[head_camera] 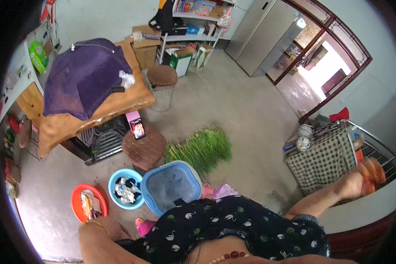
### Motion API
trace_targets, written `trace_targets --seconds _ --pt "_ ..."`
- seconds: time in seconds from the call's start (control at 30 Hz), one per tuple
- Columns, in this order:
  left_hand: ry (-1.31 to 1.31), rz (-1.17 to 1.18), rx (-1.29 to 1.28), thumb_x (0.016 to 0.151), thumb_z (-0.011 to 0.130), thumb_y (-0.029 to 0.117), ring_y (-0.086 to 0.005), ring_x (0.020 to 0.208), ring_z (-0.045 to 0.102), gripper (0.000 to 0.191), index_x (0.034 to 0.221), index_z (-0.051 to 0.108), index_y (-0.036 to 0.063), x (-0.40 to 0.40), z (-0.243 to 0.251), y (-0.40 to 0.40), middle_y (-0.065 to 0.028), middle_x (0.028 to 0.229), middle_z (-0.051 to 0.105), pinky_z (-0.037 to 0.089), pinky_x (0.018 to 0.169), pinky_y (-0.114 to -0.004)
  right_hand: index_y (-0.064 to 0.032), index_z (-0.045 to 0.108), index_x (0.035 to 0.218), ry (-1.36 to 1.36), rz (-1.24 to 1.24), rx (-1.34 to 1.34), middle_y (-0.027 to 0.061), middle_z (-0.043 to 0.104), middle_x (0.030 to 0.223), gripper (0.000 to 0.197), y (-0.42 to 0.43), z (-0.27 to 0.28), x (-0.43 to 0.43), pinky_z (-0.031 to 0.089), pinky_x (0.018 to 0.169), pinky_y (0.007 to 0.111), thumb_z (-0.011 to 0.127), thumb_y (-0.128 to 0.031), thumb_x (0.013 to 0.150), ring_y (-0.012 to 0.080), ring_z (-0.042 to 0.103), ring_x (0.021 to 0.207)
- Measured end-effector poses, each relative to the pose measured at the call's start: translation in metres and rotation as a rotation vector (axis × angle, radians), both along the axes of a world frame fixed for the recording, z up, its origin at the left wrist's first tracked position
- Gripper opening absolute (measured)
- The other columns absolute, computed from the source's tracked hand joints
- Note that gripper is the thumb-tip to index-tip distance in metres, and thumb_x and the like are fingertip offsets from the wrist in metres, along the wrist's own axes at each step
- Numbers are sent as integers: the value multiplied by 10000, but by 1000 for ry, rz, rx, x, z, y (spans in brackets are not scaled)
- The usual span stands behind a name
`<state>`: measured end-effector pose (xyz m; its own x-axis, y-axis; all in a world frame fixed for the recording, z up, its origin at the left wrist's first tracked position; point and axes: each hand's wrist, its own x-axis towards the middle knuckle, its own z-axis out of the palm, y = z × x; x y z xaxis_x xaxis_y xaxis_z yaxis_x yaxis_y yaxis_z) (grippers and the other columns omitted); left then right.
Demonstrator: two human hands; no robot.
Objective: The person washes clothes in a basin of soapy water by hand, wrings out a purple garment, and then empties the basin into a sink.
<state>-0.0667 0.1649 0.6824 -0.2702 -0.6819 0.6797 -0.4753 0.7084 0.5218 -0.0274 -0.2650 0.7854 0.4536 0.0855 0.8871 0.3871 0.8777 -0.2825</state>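
My left hand (114, 227) is low beside the red basin (73, 204), which holds cloth items; a thin bracelet circles the wrist, and the fingers are mostly hidden. My right hand (369, 176) is raised far out to the right, over a railed rack; it is blurred, its fingers look reddish, and whether it holds anything is unclear. Before me stands a large blue tub (171, 184) of greyish water with something dark at its near edge. Touching or close to it is a light-blue basin (111, 194) with black and white cloth items.
A round brown stool (143, 150) bearing a lit phone (138, 128) stands behind the tub. Cut green stalks (201, 148) lie on the floor. Further back are a wooden table (132, 99) under a purple umbrella (85, 72) and another stool (162, 76). A checked cloth (323, 158) hangs at right.
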Motion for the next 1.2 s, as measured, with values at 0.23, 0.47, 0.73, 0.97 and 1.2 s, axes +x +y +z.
trace_targets --seconds 0.23,0.47,0.73,0.97,1.2 --pt "10 189 89 851 438 148 -250 781 523 184 865 560 10 -47 -15 37 -179 1061 533 426 655 -339 -71 538 994 513 89 -224 31 480 823 303 4 -68 97 314 614 268 501 -324 831 140 403 688" --pt "173 235 -826 852 473 237 -299 1044 447 364 1105 458 -25 -133 -72 131 -158 1197 459 376 847 -428 -45 481 920 598 172 -378 58 488 740 326 40 -100 139 324 582 294 474 -360 833 172 433 633" --pt "1532 944 -1382 792 501 189 -263 947 525 205 912 527 25 -44 -232 128 -130 974 560 445 810 -392 -29 524 1008 735 192 -710 70 554 804 261 54 -197 198 425 567 293 473 -224 841 169 531 676" --pt "2442 1447 153 787 538 295 -279 975 506 388 1101 466 80 -4 -451 42 -116 1068 492 425 813 -482 -52 531 1012 1271 -195 -1540 59 534 828 248 8 -433 224 452 512 286 497 -152 787 146 539 616" --pt "1656 2126 956 711 658 266 -277 1061 500 535 1085 503 -83 -25 -559 -18 -239 1088 539 392 897 -341 -7 496 1095 889 -252 -2317 120 561 949 402 -85 -719 181 472 612 387 515 -258 781 250 564 714"
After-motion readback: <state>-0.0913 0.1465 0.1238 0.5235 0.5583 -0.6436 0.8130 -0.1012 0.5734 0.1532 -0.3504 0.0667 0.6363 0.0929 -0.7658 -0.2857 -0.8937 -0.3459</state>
